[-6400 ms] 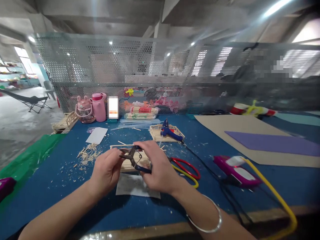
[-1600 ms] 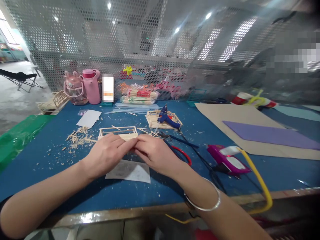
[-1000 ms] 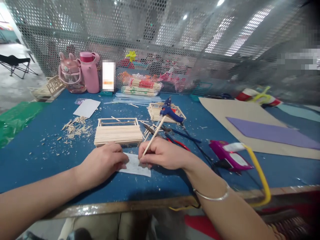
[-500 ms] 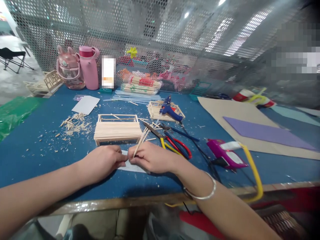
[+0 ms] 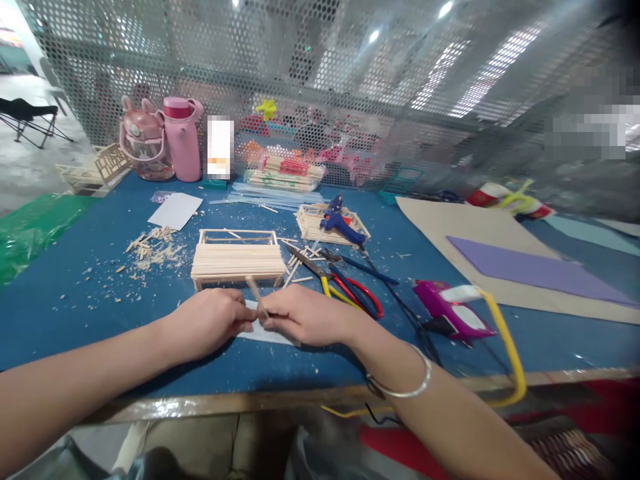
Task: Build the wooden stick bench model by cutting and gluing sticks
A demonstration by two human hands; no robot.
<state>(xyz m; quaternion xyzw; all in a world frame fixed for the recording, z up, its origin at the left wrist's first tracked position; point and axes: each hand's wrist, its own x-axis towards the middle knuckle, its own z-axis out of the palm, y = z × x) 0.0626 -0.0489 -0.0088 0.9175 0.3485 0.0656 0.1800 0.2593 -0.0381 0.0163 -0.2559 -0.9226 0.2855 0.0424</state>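
Low at the front of the blue table, my right hand is closed on a thin wooden stick, whose blurred upper end leans up and to the left. My left hand is closed too, its fingertips meeting those of the right; whatever they pinch is hidden. Under both hands lies a white sheet of paper, partly covered. Just beyond stands a small bench-like frame made of wooden sticks. Scissors with red and yellow handles rest right of it, beside cut stick pieces.
A blue glue gun lies on another stick frame, its cord running forward. Pliers, a magenta device and purple foam sheet are to the right. Wood scraps, bottles and bundled sticks stand farther back.
The stick in my right hand has swung from leaning up-right to leaning up-left. Both hands stay at nearly the same place over the paper. The view has shifted slightly.
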